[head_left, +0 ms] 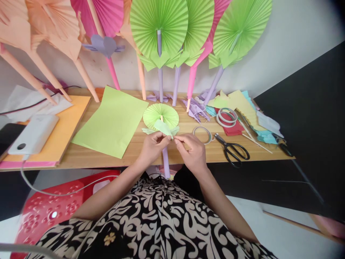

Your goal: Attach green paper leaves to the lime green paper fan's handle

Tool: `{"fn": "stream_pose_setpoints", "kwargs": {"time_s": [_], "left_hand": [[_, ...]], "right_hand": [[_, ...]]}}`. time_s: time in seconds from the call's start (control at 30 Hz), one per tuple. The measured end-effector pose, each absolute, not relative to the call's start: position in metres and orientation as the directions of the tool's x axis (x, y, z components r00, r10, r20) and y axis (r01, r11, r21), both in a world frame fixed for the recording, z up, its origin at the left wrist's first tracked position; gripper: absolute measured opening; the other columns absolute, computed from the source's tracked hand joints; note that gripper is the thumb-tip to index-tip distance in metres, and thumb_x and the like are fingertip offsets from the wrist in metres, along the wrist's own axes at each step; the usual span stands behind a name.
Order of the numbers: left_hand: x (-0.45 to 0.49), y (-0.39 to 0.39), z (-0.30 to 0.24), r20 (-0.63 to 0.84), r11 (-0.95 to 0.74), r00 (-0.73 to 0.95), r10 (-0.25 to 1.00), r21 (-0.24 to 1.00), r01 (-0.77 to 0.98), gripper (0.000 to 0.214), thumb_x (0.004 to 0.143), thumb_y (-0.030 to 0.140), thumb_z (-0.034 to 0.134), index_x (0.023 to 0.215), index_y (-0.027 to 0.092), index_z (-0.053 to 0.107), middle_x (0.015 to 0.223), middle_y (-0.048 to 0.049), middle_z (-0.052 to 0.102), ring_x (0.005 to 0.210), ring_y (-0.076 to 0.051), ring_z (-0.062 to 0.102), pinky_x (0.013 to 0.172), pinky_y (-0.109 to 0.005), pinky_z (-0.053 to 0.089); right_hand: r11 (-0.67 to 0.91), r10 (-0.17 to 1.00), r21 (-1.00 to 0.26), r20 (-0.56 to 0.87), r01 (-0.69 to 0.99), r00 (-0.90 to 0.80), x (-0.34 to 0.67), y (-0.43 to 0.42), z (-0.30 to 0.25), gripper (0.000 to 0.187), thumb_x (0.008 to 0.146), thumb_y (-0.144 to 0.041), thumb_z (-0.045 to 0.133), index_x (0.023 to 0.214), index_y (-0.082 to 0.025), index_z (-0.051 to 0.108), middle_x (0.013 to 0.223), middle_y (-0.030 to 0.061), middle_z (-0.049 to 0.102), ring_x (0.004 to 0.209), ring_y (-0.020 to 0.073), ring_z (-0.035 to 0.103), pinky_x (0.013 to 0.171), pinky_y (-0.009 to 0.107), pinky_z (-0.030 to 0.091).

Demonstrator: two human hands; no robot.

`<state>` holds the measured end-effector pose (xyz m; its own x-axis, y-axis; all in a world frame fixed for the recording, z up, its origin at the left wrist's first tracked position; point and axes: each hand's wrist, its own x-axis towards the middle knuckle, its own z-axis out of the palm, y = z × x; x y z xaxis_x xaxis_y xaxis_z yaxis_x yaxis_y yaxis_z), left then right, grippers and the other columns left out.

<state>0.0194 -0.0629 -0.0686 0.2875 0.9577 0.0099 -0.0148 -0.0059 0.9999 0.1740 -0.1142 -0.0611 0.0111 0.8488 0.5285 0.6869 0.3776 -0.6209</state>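
Observation:
On the table's front edge lies a small green pleated paper fan (151, 114) with a purple paper handle (165, 163) that hangs past the edge. A pale green paper piece (162, 126), perhaps a heart, covers the spot where the fan meets its handle. My left hand (153, 146) pinches this piece at its lower edge. The fingertips of my right hand (192, 150) are pressed together at the piece's lower right corner. Folded green paper (147, 131) sticks out on both sides below the fan disc. My fingers hide part of the join.
Finished green fans (159, 21) and pink and peach ones lean on the wall. A green sheet (113, 122) lies left, beside a white power bank (35, 133) on orange paper. To the right are tape rolls (226, 118), black scissors (232, 148) and paper scraps (248, 108).

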Motion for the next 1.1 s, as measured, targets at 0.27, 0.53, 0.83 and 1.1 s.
{"fn": "stream_pose_setpoints", "kwargs": {"time_s": [0.27, 0.53, 0.83, 1.1], "left_hand": [[0.018, -0.061, -0.067, -0.018, 0.033, 0.327, 0.945, 0.999, -0.039, 0.028, 0.076, 0.041, 0.067, 0.064, 0.017, 0.059, 0.059, 0.0014, 0.056, 0.058, -0.011, 0.048, 0.058, -0.025, 0.039], [0.016, -0.061, -0.07, -0.038, 0.121, 0.414, 0.91, 0.977, -0.178, 0.024, 0.078, 0.037, 0.071, 0.069, 0.016, 0.065, 0.061, 0.0012, 0.059, 0.059, -0.011, 0.051, 0.061, -0.025, 0.042], [0.014, -0.067, -0.069, -0.003, 0.099, 0.495, 0.869, 0.981, -0.168, 0.035, 0.073, 0.048, 0.079, 0.069, 0.016, 0.066, 0.061, 0.0022, 0.057, 0.059, -0.01, 0.048, 0.06, -0.024, 0.041], [0.013, -0.063, -0.073, 0.006, 0.029, 0.373, 0.928, 0.996, -0.088, 0.036, 0.073, 0.049, 0.078, 0.07, 0.016, 0.064, 0.065, 0.0014, 0.06, 0.062, -0.011, 0.05, 0.061, -0.024, 0.04]], "right_hand": [[0.372, 0.872, -0.68, 0.49, 0.632, 0.014, 0.176, -0.115, -0.057, 0.018, 0.099, -0.026, 0.057, 0.091, -0.025, 0.073, 0.086, 0.0031, 0.076, 0.081, 0.019, 0.068, 0.076, 0.034, 0.051], [0.345, 0.856, -0.691, 0.509, 0.636, 0.089, 0.179, -0.114, -0.055, 0.02, 0.1, -0.029, 0.054, 0.103, -0.025, 0.074, 0.099, 0.0058, 0.077, 0.094, 0.0213, 0.069, 0.086, 0.038, 0.054], [-0.059, 0.997, -0.96, -0.072, -0.274, 0.036, 0.183, -0.098, -0.064, 0.065, 0.081, -0.05, 0.074, 0.138, -0.028, 0.053, 0.12, 0.0074, 0.073, 0.105, 0.0233, 0.07, 0.086, 0.038, 0.059], [0.01, 0.989, -0.96, -0.032, -0.28, 0.143, 0.173, -0.101, -0.059, 0.059, 0.073, -0.03, 0.081, 0.128, -0.028, 0.061, 0.112, 0.0019, 0.075, 0.104, 0.0188, 0.068, 0.089, 0.03, 0.055]]}}
